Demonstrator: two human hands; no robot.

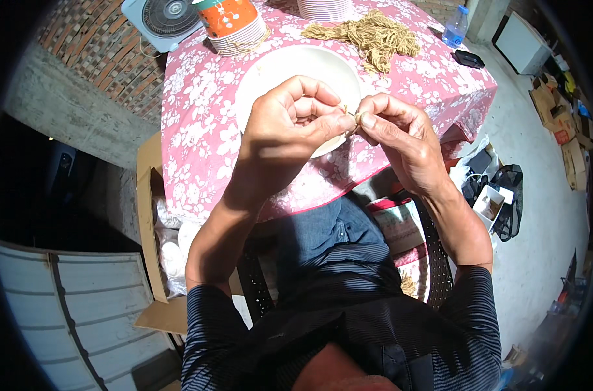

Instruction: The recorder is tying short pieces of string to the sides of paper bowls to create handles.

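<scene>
Above a large white bowl (264, 72), my left hand (290, 120) and my right hand (401, 130) meet, fingertips almost touching. Each hand is closed in a pinch between thumb and forefinger. A short piece of tan string (352, 115) runs between the two pinches, with a little end sticking up by the left thumb. Most of the string is hidden by the fingers. Farther back on the table lies a loose heap of tan strings (375, 39).
A pink flowered cloth (199, 143) covers the table. Toward the back stand an orange-topped stack of paper bowls (234, 26), another white stack (324, 8), a plastic bottle (455, 27) and a black phone-like object (468, 59). An open carton (150, 215) stands at the left.
</scene>
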